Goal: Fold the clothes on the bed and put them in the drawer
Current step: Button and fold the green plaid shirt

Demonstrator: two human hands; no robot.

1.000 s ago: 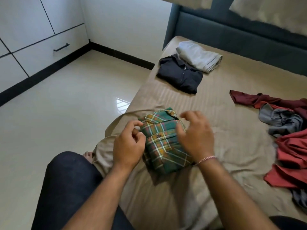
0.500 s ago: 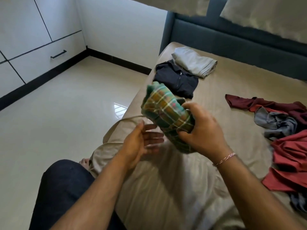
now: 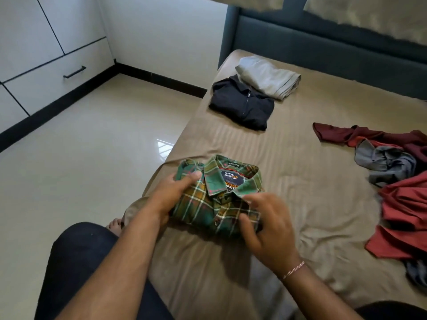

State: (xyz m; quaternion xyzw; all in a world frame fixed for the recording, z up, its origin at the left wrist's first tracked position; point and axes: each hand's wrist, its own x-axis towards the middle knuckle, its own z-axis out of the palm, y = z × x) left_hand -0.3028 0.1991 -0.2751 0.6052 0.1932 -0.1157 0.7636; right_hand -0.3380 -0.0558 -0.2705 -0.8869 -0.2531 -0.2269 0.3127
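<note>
The folded green plaid shirt lies collar-up on the bed, near its edge, between both hands. The left hand holds its left side, thumb on top and fingers curled under the fold. The right hand pinches the front placket near the collar, its grip closed on the cloth. Further up the bed sit a folded dark jacket and grey trousers, touching. A heap of red and grey clothes runs off the right edge. The drawer is shut
</note>
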